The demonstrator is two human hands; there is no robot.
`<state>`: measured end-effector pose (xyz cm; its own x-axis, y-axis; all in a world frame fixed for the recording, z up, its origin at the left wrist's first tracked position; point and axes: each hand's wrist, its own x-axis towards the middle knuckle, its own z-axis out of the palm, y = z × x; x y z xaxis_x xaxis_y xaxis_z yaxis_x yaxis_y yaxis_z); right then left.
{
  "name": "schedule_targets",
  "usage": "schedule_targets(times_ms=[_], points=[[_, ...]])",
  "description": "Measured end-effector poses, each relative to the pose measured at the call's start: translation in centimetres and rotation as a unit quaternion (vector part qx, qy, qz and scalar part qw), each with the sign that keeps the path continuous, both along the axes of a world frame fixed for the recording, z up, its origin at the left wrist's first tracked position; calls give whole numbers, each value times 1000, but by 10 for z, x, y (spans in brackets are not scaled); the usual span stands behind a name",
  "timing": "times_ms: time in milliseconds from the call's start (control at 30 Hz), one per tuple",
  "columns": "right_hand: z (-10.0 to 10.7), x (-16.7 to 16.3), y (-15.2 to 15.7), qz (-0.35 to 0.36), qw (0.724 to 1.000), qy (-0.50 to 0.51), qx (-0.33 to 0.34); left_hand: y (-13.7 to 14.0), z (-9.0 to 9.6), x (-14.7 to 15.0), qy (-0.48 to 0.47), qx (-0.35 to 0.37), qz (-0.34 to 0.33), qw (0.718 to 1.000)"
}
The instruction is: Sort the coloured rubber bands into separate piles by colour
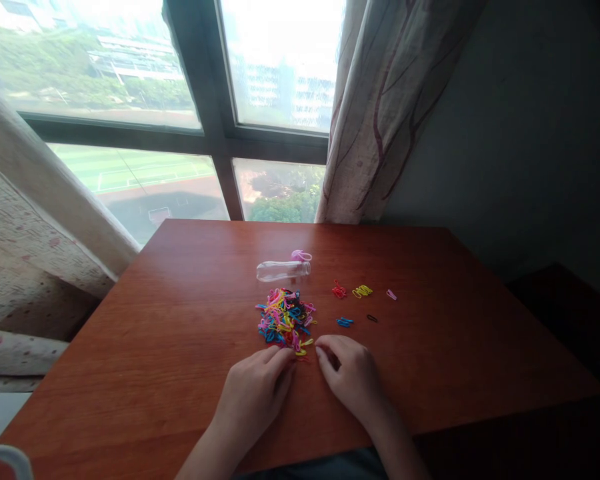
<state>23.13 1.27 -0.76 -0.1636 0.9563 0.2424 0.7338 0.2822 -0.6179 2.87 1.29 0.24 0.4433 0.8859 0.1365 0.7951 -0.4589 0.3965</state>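
The work seems to be at an early stage, as I judge. A heap (285, 317) of rubber bands in many mixed colours lies at the centre of the frame, and it is much bigger than all the small groups to the right of it. These groups each have one colour: red bands (339, 291), yellow bands (363, 291), blue bands (345, 322), one black band (372, 318) and what looks like a pink band (391, 294). So a little is set apart by colour — the large mixed part is left.

The left hand (257, 383) is at the lower edge of the heap, with bent fingers; I cannot tell if it grips a band. The right hand (350, 370), just to the right, has thumb and finger tips close together, but whether a band is between them is too small to see.

Above the heap lie a clear container (283, 270) and, just beside it, a pink bundle (300, 255). The wooden table (155, 333) gives wide room at the left of the frame and also at the right, beyond the small groups. Its far edge runs below the window (280, 60); the near edge passes under the forearms — bands there could fall.
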Motion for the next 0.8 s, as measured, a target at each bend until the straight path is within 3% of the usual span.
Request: schedule_targets(times_ms=[800], points=[[-4,0,2,-5,1000,6,-1,-1,2,7,10,-6,10,1000]])
